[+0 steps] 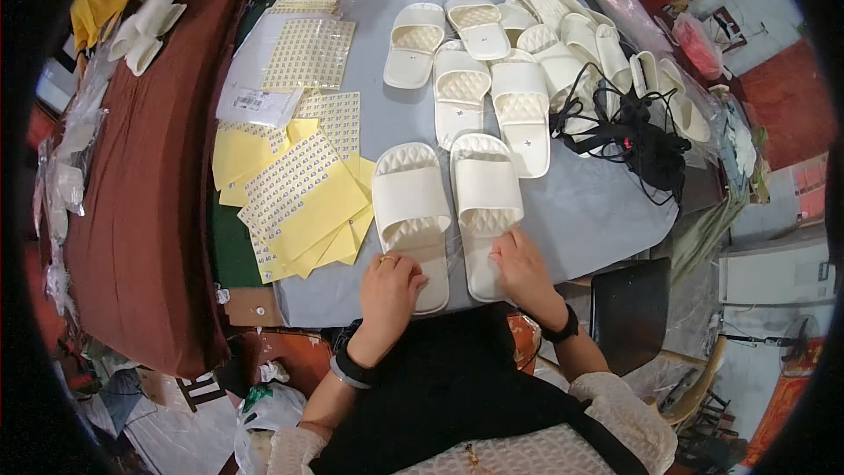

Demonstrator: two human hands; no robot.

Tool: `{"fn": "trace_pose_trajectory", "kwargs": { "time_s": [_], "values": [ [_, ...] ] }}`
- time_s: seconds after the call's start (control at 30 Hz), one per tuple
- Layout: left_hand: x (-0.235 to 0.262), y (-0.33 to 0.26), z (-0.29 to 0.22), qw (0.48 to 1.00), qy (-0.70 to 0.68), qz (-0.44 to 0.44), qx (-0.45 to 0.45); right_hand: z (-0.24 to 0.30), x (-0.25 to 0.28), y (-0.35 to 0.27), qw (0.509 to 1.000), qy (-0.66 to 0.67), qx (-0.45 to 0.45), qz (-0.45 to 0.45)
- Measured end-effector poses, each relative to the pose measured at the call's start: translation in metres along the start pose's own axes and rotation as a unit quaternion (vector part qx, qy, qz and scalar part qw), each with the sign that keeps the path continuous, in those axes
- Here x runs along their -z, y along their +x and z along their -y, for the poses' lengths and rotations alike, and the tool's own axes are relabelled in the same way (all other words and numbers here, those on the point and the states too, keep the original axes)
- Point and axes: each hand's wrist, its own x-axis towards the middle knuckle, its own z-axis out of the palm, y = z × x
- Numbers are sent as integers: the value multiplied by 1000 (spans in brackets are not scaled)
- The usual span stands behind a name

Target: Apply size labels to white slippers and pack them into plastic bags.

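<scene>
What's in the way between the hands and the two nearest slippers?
Nothing visible. The left hand is at the left slipper, the right hand at the right slipper. The tangled black cords lie off to the right.

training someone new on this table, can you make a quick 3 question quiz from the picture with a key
1. True or false: the sticker sheets lie to the left of the nearest two slippers.

2. Which of these lies on the right side of the table?
A) a mug
B) tangled black cords
C) scissors

3. At which end of the nearest two slippers are the left hand and right hand?

Key: 1. True. 2. B. 3. The heel end.
</scene>
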Motion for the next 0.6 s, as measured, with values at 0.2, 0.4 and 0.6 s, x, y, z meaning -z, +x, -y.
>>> {"fn": "trace_pose_trajectory", "kwargs": {
  "time_s": [0.2, 0.4, 0.6],
  "values": [
    [-2, 1, 2, 997, 59, 45, -9, 16, 18, -7, 990, 113, 33, 75],
    [-10, -14, 3, 988, 125, 8, -91, 56, 2, -8, 972, 201, 56, 105],
    [0, -25, 14, 920, -347, -31, 179, 67, -17, -3, 960, 271, 38, 64]
  ]
}}
